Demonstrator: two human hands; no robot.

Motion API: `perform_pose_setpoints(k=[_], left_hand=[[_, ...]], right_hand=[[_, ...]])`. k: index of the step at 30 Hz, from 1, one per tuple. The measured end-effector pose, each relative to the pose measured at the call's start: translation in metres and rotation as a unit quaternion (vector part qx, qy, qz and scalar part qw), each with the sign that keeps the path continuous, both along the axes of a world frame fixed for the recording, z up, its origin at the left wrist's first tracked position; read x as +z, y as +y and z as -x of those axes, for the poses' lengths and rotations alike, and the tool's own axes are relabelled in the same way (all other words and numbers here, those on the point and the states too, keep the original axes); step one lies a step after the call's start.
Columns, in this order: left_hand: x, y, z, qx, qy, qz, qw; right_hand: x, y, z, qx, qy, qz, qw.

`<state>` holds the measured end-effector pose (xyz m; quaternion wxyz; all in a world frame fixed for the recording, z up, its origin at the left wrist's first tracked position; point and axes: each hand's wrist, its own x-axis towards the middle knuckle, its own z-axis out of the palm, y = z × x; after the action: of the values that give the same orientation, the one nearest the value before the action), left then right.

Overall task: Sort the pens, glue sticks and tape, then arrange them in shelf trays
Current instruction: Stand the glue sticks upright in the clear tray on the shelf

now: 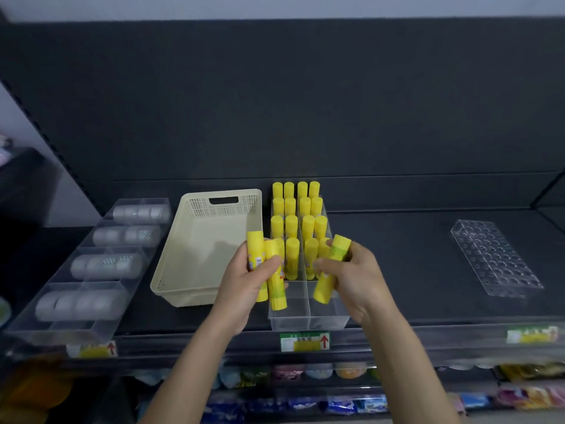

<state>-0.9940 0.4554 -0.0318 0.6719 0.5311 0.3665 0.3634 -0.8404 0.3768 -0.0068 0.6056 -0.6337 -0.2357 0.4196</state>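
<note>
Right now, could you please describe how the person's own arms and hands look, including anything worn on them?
Both are bare. The left hand and right hand wear no gloves, and no ring shows on either. The left forearm and right forearm carry no sleeve, watch or bracelet down to the frame's lower edge.

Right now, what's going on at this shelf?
A person is stocking glue sticks. The left hand grips a few and the right hand grips two more, both over the front of a clear two-lane tray. Its back rows already hold upright sticks; the front is bare. The cream basket beside it looks empty, tape rolls sit in a tray on the left, and a holed rack on the right holds nothing.
</note>
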Motion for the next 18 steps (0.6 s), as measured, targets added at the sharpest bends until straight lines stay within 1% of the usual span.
perform_pose_setpoints(k=[3, 6, 7, 10, 11, 13, 15, 18], left_hand=[[-0.001, 0.005, 0.004, 0.002, 0.027, -0.04, 0.999], [0.001, 0.006, 0.003, -0.026, 0.058, -0.103, 0.993], [0.002, 0.006, 0.002, -0.034, 0.068, -0.125, 0.989], [-0.001, 0.007, 0.0, -0.052, 0.105, -0.178, 0.977], [-0.003, 0.008, 0.001, -0.054, 0.142, -0.206, 0.967], [-0.009, 0.01, 0.002, -0.065, 0.224, -0.271, 0.934], [-0.015, 0.01, 0.004, -0.072, 0.261, -0.316, 0.909], [-0.022, 0.01, 0.005, -0.061, 0.29, -0.354, 0.887]], right_hand=[[-0.006, 0.001, 0.005, -0.039, 0.038, -0.019, 0.998], [-0.006, 0.0, 0.009, -0.053, 0.062, -0.026, 0.996], [-0.006, 0.0, 0.01, -0.052, 0.05, -0.012, 0.997], [-0.006, -0.005, 0.014, -0.036, -0.033, 0.043, 0.998], [-0.006, -0.007, 0.015, -0.032, -0.056, 0.054, 0.996], [-0.006, -0.009, 0.015, -0.025, -0.09, 0.07, 0.993], [-0.006, -0.01, 0.013, -0.016, -0.113, 0.092, 0.989], [-0.007, -0.012, 0.01, 0.004, -0.146, 0.105, 0.984]])
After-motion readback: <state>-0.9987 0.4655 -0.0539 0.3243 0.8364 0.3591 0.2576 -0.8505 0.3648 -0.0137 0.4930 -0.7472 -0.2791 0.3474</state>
